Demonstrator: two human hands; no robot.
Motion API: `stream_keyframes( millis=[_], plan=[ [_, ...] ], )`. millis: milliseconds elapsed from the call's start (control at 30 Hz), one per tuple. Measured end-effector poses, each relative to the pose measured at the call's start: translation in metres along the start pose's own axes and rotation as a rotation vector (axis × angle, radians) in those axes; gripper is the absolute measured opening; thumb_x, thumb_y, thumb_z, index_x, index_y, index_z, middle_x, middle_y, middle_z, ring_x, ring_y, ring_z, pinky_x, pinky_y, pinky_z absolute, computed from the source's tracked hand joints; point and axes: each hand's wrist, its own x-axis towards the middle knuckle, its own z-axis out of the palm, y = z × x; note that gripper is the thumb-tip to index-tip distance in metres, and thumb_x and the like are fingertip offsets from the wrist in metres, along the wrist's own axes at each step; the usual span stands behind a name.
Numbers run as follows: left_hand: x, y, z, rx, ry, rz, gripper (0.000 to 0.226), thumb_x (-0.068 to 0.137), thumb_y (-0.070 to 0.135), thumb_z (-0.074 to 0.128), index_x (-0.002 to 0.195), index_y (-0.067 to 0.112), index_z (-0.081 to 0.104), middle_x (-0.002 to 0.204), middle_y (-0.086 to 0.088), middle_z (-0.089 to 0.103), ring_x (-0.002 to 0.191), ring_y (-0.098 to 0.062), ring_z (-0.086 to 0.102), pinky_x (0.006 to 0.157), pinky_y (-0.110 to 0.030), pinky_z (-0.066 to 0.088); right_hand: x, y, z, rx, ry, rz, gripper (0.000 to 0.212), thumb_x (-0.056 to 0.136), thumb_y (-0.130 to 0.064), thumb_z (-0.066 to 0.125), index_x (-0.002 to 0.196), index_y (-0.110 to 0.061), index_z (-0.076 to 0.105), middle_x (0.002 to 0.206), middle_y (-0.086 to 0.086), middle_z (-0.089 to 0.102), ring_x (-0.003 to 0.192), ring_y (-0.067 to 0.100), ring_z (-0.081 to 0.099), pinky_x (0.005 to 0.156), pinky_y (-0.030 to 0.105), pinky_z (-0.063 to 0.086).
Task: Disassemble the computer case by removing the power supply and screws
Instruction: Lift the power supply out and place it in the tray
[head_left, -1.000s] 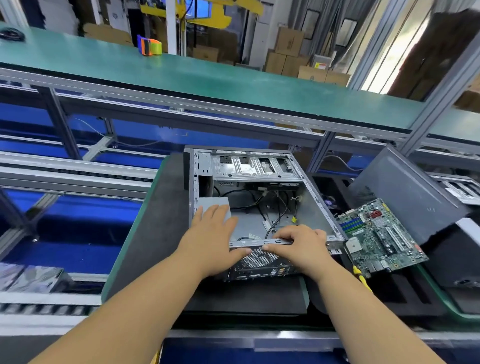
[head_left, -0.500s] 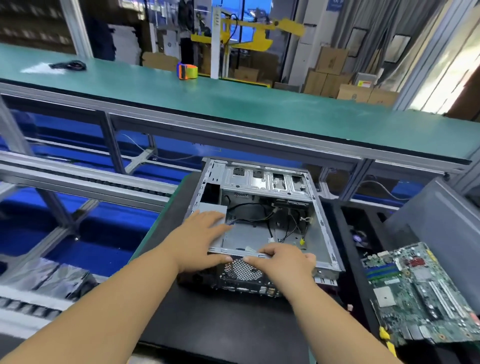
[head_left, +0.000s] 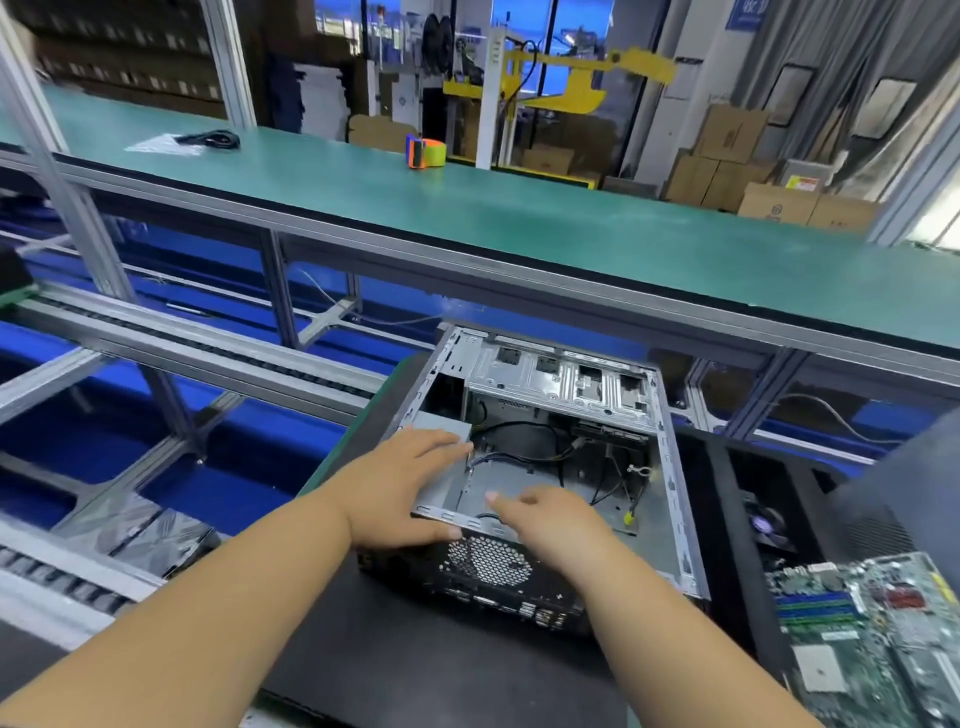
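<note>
**Hands on the power box inside the open case**

Since the earlier picture the right hand (head_left: 550, 525) had let go of the near rim and slid in over the case floor, and the view had swung so the case sat lower and more to the right.

The computer case (head_left: 670, 457) lay flat on the dark mat (head_left: 395, 660), its open side up. Its long way ran from the person out toward the green bench (head_left: 519, 208). The back panel with the round fan grille (head_left: 488, 561) faced the person.

The power supply (head_left: 441, 467), a grey box, sat in the near left corner of the case. Its long way ran the same way as the case, and its wires came out of the far end, pointing to the middle.

The left hand (head_left: 400, 488) was the nearer one. It lay on top of the box with fingers spread flat and its thumb hooked at the near rim. The right hand was just beside the box, on its right, fingers loosely bent and holding nothing.

I think the box would have to come up and toward the person.

A circuit board (head_left: 872, 639) lay well apart on the right.
</note>
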Motion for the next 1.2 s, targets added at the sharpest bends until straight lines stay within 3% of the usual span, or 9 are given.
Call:
stream_keyframes(
  millis=[100,233,333,433,567,700,967,1100,1200],
  plan=[
    [-0.004,-0.007,-0.008,-0.200,0.024,-0.030,0.101,0.068,0.083,0.055,0.151,0.047,0.011,0.157,0.024,0.005,0.145,0.003,0.002,0.121,-0.034,0.017,0.013,-0.011,-0.001,0.182,0.015,-0.064,0.035,0.090,-0.062,0.050,0.096,-0.030,0.062,0.096,-0.007,0.068,0.091,0.015,0.063,0.084,0.035,0.052],
    [-0.015,-0.022,-0.010,-0.029,-0.018,0.009,0.114,0.061,0.083,0.061,0.150,0.050,-0.002,0.158,0.023,-0.013,0.145,-0.003,-0.019,0.118,-0.030,-0.003,0.029,-0.022,0.011,0.393,0.024,-0.045,0.032,0.088,-0.058,0.057,0.105,-0.030,0.058,0.106,-0.009,0.062,0.094,0.014,0.064,0.080,0.034,0.050],
    [-0.023,-0.035,-0.005,0.068,-0.046,-0.010,0.114,0.067,0.075,0.065,0.152,0.044,-0.006,0.159,0.018,-0.016,0.144,-0.004,-0.025,0.117,-0.029,-0.007,0.042,-0.037,0.024,0.483,-0.002,-0.031,0.051,0.088,-0.050,0.064,0.131,-0.032,0.044,0.108,-0.013,0.054,0.096,0.015,0.064,0.068,0.028,0.046],
    [-0.026,-0.039,-0.002,0.089,-0.063,-0.029,0.111,0.075,0.064,0.069,0.155,0.035,-0.002,0.160,0.016,-0.016,0.144,-0.007,-0.025,0.121,-0.033,0.001,0.057,-0.049,0.031,0.502,-0.046,-0.072,0.080,0.088,-0.041,0.069,0.152,-0.036,0.022,0.132,-0.007,0.054,0.108,0.019,0.061,0.067,0.026,0.045],
    [-0.026,-0.032,-0.001,0.086,-0.062,-0.046,0.107,0.079,0.050,0.072,0.156,0.029,0.001,0.161,0.014,-0.013,0.146,-0.010,-0.023,0.122,-0.033,0.005,0.068,-0.050,0.037,0.503,-0.052,-0.085,0.093,0.083,-0.034,0.076,0.154,-0.039,0.015,0.142,0.000,0.048,0.118,0.022,0.055,0.095,0.036,0.049],
    [-0.027,-0.028,-0.001,0.056,-0.050,-0.059,0.105,0.081,0.043,0.074,0.156,0.025,0.004,0.162,0.011,-0.010,0.146,-0.011,-0.020,0.117,-0.026,-0.002,0.071,-0.046,0.040,0.523,-0.056,-0.109,0.095,0.084,-0.031,0.076,0.155,-0.038,0.014,0.141,0.003,0.050,0.116,0.022,0.059,0.101,0.042,0.049],
    [-0.026,-0.027,0.001,0.025,-0.023,-0.080,0.101,0.083,0.035,0.073,0.156,0.024,0.004,0.162,0.011,-0.009,0.146,-0.009,-0.019,0.116,-0.024,0.001,0.063,-0.054,0.037,0.535,-0.076,-0.108,0.088,0.092,-0.034,0.067,0.155,-0.041,0.007,0.130,-0.005,0.052,0.090,0.009,0.061,0.063,0.021,0.043],
    [-0.026,-0.028,0.004,0.031,-0.007,-0.086,0.100,0.083,0.031,0.072,0.156,0.023,0.004,0.162,0.011,-0.007,0.147,-0.010,-0.017,0.119,-0.026,0.005,0.063,-0.055,0.034,0.534,-0.092,-0.105,0.086,0.093,-0.032,0.065,0.156,-0.039,0.007,0.129,-0.005,0.052,0.086,0.007,0.060,0.059,0.019,0.042],
    [-0.026,-0.030,0.007,0.042,0.006,-0.087,0.099,0.083,0.024,0.071,0.156,0.023,0.004,0.162,0.011,-0.007,0.147,-0.009,-0.016,0.120,-0.027,0.009,0.068,-0.054,0.034,0.518,-0.093,-0.109,0.084,0.093,-0.032,0.066,0.155,-0.038,0.009,0.135,0.000,0.052,0.095,0.018,0.063,0.074,0.027,0.051]
  ],
)
